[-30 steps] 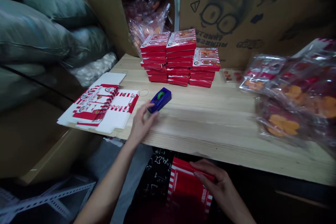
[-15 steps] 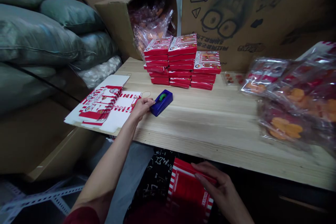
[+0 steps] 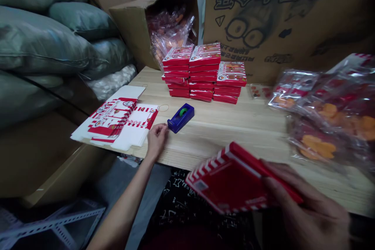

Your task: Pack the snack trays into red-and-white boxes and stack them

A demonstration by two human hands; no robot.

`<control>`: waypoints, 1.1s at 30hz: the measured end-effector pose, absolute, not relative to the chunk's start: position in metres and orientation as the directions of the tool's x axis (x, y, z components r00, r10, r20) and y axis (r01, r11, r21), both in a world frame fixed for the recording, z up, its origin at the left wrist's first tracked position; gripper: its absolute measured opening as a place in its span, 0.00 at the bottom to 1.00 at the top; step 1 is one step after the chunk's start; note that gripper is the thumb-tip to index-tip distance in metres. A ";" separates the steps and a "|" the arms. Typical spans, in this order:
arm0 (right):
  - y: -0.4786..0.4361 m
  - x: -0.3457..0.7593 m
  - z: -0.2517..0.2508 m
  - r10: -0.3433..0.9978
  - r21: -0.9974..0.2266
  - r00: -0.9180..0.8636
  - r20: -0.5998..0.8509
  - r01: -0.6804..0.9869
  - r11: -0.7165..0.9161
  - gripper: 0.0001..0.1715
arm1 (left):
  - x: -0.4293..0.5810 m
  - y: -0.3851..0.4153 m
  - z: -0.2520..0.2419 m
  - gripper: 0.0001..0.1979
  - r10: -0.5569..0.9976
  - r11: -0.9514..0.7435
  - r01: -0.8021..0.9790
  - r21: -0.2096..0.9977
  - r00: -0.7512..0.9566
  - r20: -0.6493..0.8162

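Observation:
My right hand (image 3: pixel 313 207) grips a flat red box (image 3: pixel 234 183) with red-and-white striped edges, tilted above the table's front edge. Its fingers wrap round the box's right end, slightly blurred. Close to the cutting end of a blue tape dispenser (image 3: pixel 182 118) with a green core, my left hand (image 3: pixel 158 136) is closed in a pinch at the table edge. Whatever its fingertips hold, if anything, is too small to make out. Left of that hand lie flat printed cartons (image 3: pixel 114 119) in red and white.
Stacked red boxes (image 3: pixel 205 72) stand at the back of the wooden table (image 3: pixel 234 129). Behind them, an open cardboard box (image 3: pixel 129 23) holds clear bags. Plastic-wrapped packs with orange pieces (image 3: pixel 318 146) pile up on the right. Large sacks (image 3: pixel 41 43) are stacked at left.
My right hand has raised the red box from my lap and tilted it, up and to the right. My left hand has drawn back from the tape dispenser, toward the table edge.

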State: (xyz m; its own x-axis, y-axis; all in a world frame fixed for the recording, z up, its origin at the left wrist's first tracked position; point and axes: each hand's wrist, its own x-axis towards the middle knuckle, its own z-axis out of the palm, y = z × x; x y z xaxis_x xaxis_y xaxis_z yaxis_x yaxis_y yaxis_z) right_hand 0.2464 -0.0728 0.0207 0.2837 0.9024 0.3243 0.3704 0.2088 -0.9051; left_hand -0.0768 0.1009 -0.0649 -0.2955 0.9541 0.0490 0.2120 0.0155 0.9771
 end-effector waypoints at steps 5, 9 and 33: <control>-0.039 0.228 0.038 0.782 -0.756 0.221 0.583 0.501 0.421 0.19 | -0.032 0.048 0.002 0.11 0.957 -0.142 0.146 0.979 -0.232 0.173; -0.029 0.213 0.021 0.828 -0.726 0.054 0.558 0.515 0.456 0.24 | 0.023 -0.003 0.053 0.06 0.985 -0.158 -0.009 0.987 -0.070 0.157; -0.028 0.241 0.034 0.884 -0.604 -0.132 0.448 0.685 0.408 0.29 | 0.047 0.031 -0.001 0.20 0.949 -0.203 0.082 0.976 0.261 0.176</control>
